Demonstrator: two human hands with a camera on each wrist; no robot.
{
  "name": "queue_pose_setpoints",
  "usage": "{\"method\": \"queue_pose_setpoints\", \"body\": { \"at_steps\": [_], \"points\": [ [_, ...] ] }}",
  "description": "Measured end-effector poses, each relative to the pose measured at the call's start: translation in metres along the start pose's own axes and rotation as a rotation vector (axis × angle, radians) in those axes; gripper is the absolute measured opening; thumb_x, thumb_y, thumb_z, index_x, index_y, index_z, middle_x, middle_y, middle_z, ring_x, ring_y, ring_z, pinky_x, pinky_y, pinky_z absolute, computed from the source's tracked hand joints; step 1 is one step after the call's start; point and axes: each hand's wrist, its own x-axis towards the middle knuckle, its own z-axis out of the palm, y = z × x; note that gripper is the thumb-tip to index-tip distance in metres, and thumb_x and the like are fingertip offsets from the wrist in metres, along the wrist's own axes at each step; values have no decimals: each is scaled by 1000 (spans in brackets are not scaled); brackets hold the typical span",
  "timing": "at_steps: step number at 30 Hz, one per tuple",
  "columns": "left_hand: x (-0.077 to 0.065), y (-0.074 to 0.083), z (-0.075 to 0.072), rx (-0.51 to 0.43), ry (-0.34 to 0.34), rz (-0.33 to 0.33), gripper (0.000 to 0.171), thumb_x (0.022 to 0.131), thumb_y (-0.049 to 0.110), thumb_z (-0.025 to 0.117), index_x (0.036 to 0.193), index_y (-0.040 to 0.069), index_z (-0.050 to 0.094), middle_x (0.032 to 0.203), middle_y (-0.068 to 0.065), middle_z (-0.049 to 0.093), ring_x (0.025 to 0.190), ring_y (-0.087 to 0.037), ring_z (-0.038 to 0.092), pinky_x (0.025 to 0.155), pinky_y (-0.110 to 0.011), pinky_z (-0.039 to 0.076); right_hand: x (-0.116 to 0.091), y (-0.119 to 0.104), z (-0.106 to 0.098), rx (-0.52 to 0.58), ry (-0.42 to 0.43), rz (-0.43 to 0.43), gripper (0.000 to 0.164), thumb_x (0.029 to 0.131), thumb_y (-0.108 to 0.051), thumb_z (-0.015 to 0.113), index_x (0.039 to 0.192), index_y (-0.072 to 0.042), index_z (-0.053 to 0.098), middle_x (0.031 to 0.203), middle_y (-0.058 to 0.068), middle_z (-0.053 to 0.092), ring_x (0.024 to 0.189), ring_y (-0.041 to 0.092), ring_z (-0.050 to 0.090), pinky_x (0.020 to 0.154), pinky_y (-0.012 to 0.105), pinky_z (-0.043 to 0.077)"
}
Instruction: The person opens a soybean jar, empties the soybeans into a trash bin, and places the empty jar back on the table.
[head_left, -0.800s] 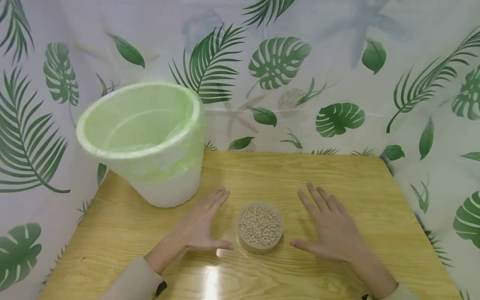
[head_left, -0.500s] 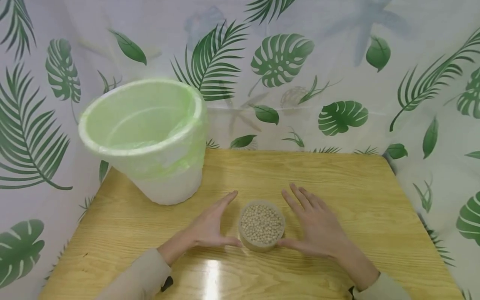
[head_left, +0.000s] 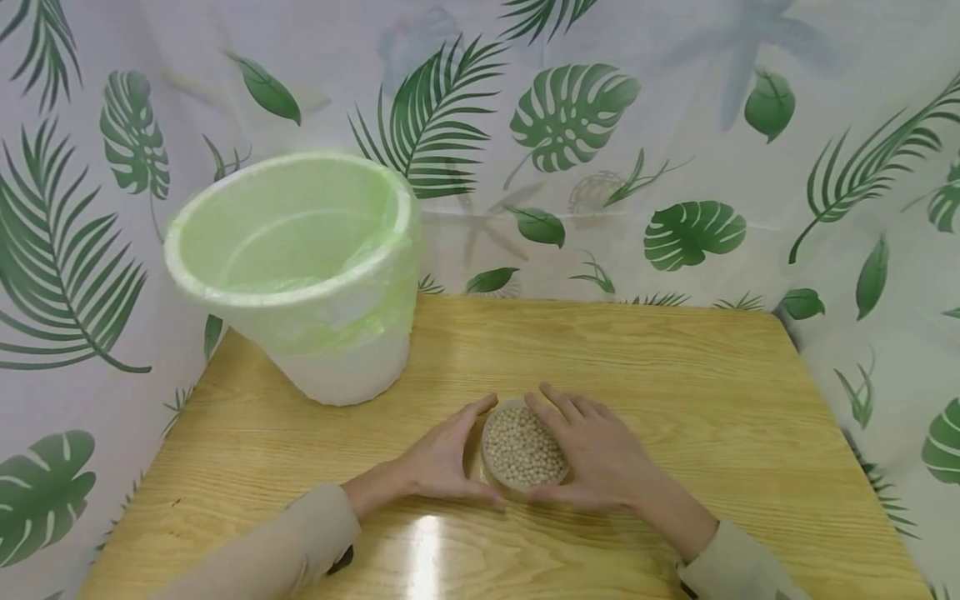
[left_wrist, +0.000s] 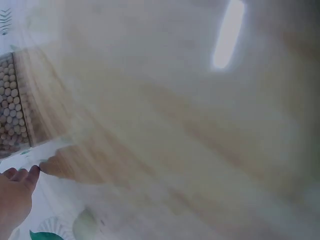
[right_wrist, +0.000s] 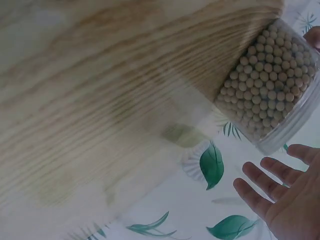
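A clear round tub (head_left: 523,447) full of small beige balls stands on the wooden table, between the two hands. My left hand (head_left: 444,460) is at its left side, thumb and fingers spread around it; a narrow gap shows between palm and tub. From the right, my right hand (head_left: 600,454) reaches in, with its fingers overlapping the tub's right edge in the head view. The right wrist view shows the right hand's fingers (right_wrist: 255,197) extended and apart from the tub (right_wrist: 270,80). In the left wrist view, only part of the left hand (left_wrist: 17,197) appears, below the tub (left_wrist: 11,107).
A white bucket (head_left: 348,375) with a pale green liner stands at the back left of the table (head_left: 637,354). Behind and beside the table hangs a white cloth (head_left: 465,242) printed with green leaves. A light glare lies on the tabletop near the front.
Both hands have moved inward from either side and are now close around the tub. The tub and bucket stay where they were on the table; the head view has shifted slightly.
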Motion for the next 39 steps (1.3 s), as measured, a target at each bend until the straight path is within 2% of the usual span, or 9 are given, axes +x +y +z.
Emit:
{"method": "queue_pose_setpoints", "body": {
  "at_steps": [8, 11, 18, 26, 32, 39],
  "points": [
    [10, 0, 7, -43, -27, 41, 135, 71, 53, 96, 169, 11, 13, 171, -9, 33, 156, -29, 40, 128, -52, 39, 9, -6, 3, -64, -11, -36, 110, 83, -90, 56, 162, -15, 42, 153, 17, 54, 127, 36, 63, 96, 55, 61],
    [12, -1, 9, -60, -28, 43, 132, 71, 51, 97, 168, 13, 16, 170, -8, 36, 155, -27, 42, 127, -51, 41, 12, -7, 3, -76, -6, -44, 110, 81, -92, 55, 159, -15, 46, 147, 17, 56, 124, 34, 63, 93, 53, 62],
    [16, -4, 12, -55, -3, 44, 123, 72, 49, 97, 164, 16, 24, 164, -6, 44, 150, -25, 49, 124, -48, 45, 20, -8, 4, -84, 9, -62, 112, 77, -95, 58, 156, -16, 49, 137, 15, 60, 118, 32, 66, 88, 49, 64],
    [17, -4, 9, -29, 3, 26, 120, 69, 48, 98, 162, 17, 30, 159, -5, 50, 145, -24, 53, 122, -47, 48, 26, -6, 3, -40, -6, -107, 111, 74, -88, 67, 152, -11, 50, 131, 18, 60, 114, 30, 65, 79, 42, 65],
    [21, -4, 8, -18, -15, 24, 120, 67, 48, 99, 160, 17, 31, 157, -5, 52, 143, -24, 56, 120, -47, 50, 28, -4, 2, -17, -39, -116, 110, 71, -82, 73, 152, -11, 50, 135, 19, 58, 116, 31, 64, 82, 45, 66],
    [25, -3, 8, 16, 11, 38, 117, 64, 50, 100, 156, 17, 36, 150, -4, 57, 137, -24, 60, 116, -46, 53, 30, 0, 0, 23, -51, -150, 107, 69, -75, 79, 151, -12, 50, 136, 18, 58, 117, 30, 62, 87, 46, 65]
  ]
}}
